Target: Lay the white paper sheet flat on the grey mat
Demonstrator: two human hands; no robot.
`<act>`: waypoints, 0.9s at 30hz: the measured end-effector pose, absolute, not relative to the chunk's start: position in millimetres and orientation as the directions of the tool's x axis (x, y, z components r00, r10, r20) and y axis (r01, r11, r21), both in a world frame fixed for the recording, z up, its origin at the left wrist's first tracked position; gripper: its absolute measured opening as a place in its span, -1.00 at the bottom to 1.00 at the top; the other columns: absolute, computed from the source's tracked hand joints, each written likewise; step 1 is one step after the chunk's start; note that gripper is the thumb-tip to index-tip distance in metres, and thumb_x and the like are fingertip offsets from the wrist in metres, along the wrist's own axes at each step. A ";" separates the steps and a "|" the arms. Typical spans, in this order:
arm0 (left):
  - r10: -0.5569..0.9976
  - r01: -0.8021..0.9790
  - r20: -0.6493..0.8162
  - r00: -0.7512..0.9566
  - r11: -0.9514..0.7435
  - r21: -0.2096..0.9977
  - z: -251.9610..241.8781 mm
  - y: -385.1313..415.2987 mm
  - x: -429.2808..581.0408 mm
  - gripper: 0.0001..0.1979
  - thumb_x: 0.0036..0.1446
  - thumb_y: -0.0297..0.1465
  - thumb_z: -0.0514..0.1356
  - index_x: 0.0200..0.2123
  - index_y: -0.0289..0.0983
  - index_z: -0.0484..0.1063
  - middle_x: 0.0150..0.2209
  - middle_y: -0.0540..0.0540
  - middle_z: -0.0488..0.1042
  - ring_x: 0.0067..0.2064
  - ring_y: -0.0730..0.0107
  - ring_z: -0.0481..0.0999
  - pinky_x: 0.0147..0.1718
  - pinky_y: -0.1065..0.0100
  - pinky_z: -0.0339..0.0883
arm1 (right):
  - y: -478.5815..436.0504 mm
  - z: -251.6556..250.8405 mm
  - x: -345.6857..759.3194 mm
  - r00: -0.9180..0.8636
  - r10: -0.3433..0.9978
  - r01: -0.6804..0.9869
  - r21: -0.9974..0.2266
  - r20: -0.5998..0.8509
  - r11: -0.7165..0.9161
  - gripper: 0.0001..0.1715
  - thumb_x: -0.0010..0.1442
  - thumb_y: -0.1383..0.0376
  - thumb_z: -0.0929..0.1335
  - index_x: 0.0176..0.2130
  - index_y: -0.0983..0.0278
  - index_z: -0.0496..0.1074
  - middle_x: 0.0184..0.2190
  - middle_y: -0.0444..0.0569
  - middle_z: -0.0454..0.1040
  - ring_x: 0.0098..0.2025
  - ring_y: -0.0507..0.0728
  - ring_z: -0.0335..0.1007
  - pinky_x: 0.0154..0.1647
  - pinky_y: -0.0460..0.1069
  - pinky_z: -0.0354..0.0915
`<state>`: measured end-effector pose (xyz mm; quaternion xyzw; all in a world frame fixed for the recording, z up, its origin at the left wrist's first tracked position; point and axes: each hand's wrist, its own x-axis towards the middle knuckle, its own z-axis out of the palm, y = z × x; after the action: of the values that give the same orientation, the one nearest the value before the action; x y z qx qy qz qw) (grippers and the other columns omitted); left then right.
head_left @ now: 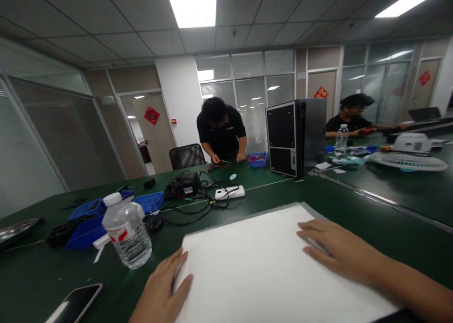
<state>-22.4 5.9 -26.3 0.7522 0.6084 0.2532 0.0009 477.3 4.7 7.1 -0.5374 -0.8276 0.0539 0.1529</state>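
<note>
A large white sheet (244,257) lies flat in front of me, with a thin grey edge showing under its far side. My left hand (164,287) rests at the sheet's left edge, thumb and fingers apart, holding nothing. On the right edge lies my right hand (336,247), palm down with its fingers spread and nothing in it. Just beyond my left hand stands a clear water bottle (128,233) with a white cap.
The green table (361,219) bears a phone (76,304), blue trays (87,231), a black adapter with cables (186,183), a white power strip (230,192) and a black computer tower (295,139). Two people work across the table.
</note>
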 end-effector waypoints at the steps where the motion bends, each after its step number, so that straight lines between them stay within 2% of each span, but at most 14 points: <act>1: 0.918 0.917 0.376 0.128 -0.254 0.307 -26.6 6.1 -22.8 -0.40 0.28 -0.03 0.07 0.20 -0.23 0.57 0.31 -0.21 0.48 0.32 -0.07 0.48 0.32 -0.15 0.30 | 4.6 7.2 476.9 -0.380 0.904 0.869 -0.260 0.194 0.421 -0.31 0.39 -0.17 0.25 0.25 0.12 0.53 0.32 0.08 0.43 0.34 0.45 0.33 0.38 0.45 0.21; 6: 0.927 0.913 0.354 0.128 -0.249 0.322 -29.6 8.1 -26.8 -0.42 0.30 -0.09 0.02 0.18 -0.21 0.59 0.32 -0.19 0.47 0.34 -0.06 0.46 0.34 -0.15 0.26 | 2.3 9.3 477.1 -0.385 0.913 0.858 -0.314 0.132 0.407 -0.30 0.37 -0.21 0.26 0.28 0.04 0.50 0.38 0.02 0.34 0.40 0.45 0.22 0.42 0.44 0.14; 11: 0.923 0.904 0.361 0.134 -0.263 0.337 -29.7 10.4 -28.5 -0.42 0.34 -0.15 -0.03 0.18 -0.26 0.59 0.31 -0.20 0.48 0.33 0.01 0.47 0.34 -0.08 0.26 | 5.8 2.8 489.6 -0.357 0.930 0.881 -0.301 0.084 0.365 -0.26 0.36 -0.25 0.23 0.35 -0.04 0.40 0.47 -0.08 0.19 0.50 0.43 0.03 0.49 0.42 -0.01; 17: 0.927 0.893 0.351 0.132 -0.265 0.363 -27.9 12.1 -27.1 -0.44 0.32 -0.17 -0.01 0.17 -0.28 0.59 0.29 -0.18 0.47 0.34 -0.01 0.46 0.35 -0.10 0.23 | 10.3 -4.8 502.2 -0.337 0.941 0.879 -0.353 0.014 0.320 -0.14 0.33 -0.29 0.25 0.47 -0.12 0.14 0.55 -0.16 -0.10 0.56 0.40 -0.25 0.53 0.41 -0.22; 20: 0.929 0.892 0.349 0.128 -0.261 0.368 -26.8 11.1 -26.1 -0.42 0.34 -0.16 -0.03 0.18 -0.29 0.59 0.29 -0.19 0.47 0.33 0.00 0.46 0.35 -0.10 0.22 | 8.7 -1.6 496.8 -0.345 0.939 0.885 -0.340 -0.020 0.318 -0.10 0.34 -0.30 0.22 0.49 -0.10 0.05 0.55 -0.17 -0.20 0.57 0.38 -0.36 0.53 0.41 -0.32; 24: 0.930 0.898 0.344 0.130 -0.258 0.356 -24.3 7.6 -24.4 -0.37 0.36 -0.05 -0.04 0.20 -0.29 0.57 0.30 -0.21 0.46 0.34 -0.04 0.45 0.34 -0.13 0.24 | 6.5 0.2 489.8 -0.323 0.945 0.897 -0.332 -0.041 0.292 -0.08 0.36 -0.31 0.18 0.51 -0.04 -0.02 0.55 -0.17 -0.28 0.57 0.37 -0.42 0.54 0.39 -0.34; 27: 0.931 0.913 0.341 0.134 -0.250 0.324 -22.8 6.1 -23.1 -0.37 0.32 -0.06 0.02 0.21 -0.31 0.55 0.31 -0.23 0.44 0.34 -0.07 0.45 0.32 -0.14 0.26 | 6.2 -1.6 489.1 -0.317 0.948 0.886 -0.361 -0.016 0.290 -0.09 0.36 -0.29 0.19 0.50 -0.03 0.01 0.55 -0.15 -0.25 0.57 0.38 -0.39 0.54 0.38 -0.31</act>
<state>-23.1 6.1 -22.8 0.7528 0.6121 0.2415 0.0186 489.1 6.2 -1.6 -0.5758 -0.7966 0.1537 0.1011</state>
